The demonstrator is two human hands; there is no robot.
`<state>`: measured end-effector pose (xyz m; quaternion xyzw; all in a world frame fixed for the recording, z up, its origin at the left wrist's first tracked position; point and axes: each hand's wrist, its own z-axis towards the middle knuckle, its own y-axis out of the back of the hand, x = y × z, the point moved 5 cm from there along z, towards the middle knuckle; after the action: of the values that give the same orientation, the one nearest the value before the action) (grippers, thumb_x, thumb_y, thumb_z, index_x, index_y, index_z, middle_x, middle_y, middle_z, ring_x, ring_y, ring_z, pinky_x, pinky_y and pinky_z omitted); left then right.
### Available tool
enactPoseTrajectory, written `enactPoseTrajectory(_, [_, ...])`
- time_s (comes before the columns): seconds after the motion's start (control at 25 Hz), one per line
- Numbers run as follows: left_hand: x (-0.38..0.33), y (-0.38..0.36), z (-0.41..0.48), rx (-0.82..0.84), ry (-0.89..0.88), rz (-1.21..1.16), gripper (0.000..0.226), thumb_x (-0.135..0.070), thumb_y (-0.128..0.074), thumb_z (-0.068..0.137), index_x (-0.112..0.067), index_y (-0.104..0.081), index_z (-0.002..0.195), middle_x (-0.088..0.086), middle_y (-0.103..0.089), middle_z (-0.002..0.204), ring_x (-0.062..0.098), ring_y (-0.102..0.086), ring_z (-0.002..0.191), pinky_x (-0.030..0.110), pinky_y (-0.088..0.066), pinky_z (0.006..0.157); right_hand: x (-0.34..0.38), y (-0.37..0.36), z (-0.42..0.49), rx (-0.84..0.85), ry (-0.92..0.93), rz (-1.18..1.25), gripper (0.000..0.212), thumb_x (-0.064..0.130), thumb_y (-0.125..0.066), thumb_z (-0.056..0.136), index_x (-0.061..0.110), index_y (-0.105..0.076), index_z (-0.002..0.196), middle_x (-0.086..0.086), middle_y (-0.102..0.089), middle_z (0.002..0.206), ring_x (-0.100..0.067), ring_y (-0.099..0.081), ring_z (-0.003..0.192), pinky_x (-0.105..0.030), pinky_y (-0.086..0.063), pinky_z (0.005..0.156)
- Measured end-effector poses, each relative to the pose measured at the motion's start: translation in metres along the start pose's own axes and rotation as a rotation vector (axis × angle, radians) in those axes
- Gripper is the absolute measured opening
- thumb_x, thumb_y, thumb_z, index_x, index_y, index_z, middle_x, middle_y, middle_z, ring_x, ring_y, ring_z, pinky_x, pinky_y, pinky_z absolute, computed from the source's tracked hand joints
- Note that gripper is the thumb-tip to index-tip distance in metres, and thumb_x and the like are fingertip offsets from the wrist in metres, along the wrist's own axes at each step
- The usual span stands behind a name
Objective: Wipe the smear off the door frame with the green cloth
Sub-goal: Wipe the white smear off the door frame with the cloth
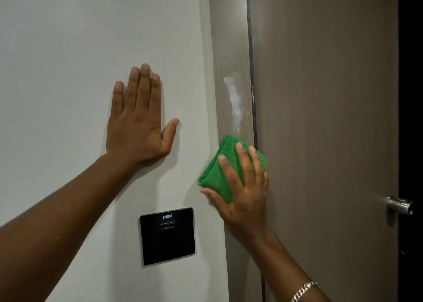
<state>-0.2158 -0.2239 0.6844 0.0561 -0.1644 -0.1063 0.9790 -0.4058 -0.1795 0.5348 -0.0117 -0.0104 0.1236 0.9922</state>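
A white smear [234, 100] runs down the grey wood-grain door frame [229, 38]. Just below it, my right hand [245, 192] presses a folded green cloth [215, 173] flat against the frame; the cloth's top edge sits right under the smear's lower end. My left hand [139, 118] lies flat on the white wall, fingers pointing up, holding nothing.
A black card-slot panel [167, 236] is mounted on the white wall [68, 50] below my hands. The brown door [325, 118] stands to the right of the frame, with a metal handle [399, 204] at its right edge. A chain bracelet [304, 290] is on my right wrist.
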Motion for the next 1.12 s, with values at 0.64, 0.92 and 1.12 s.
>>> enactPoseTrajectory(0.64, [0.006,0.002,0.028,-0.01,0.014,-0.022,0.089,-0.061,-0.022,0.091,-0.003,0.004,0.154,0.018,0.003,0.165,0.031,0.005,0.153,0.053,-0.005,0.124,0.012,0.004,0.044,0.094,-0.008,-0.054,0.072,0.058,-0.024,0.103,0.006,-0.034,0.151,-0.017,-0.026,0.163,-0.032,-0.017,0.155,-0.046,-0.01,0.129])
enactPoseTrajectory(0.92, [0.008,0.003,0.031,-0.021,0.025,-0.034,0.09,-0.062,-0.02,0.091,-0.004,0.005,0.154,0.017,0.004,0.165,0.03,0.006,0.153,0.053,-0.005,0.124,0.011,0.006,0.035,0.091,0.169,-0.16,0.059,0.035,-0.036,0.101,-0.001,-0.037,0.148,-0.02,-0.038,0.157,-0.035,-0.031,0.149,-0.049,-0.03,0.122])
enactPoseTrajectory(1.12, [0.008,0.003,0.031,-0.024,0.036,-0.037,0.09,-0.063,-0.02,0.091,-0.004,0.005,0.154,0.016,0.005,0.166,0.03,0.007,0.153,0.052,-0.005,0.124,0.012,-0.004,0.052,0.041,-0.036,-0.016,0.069,0.051,-0.032,0.103,0.003,-0.025,0.154,-0.015,-0.027,0.163,-0.029,-0.019,0.155,-0.04,-0.016,0.129])
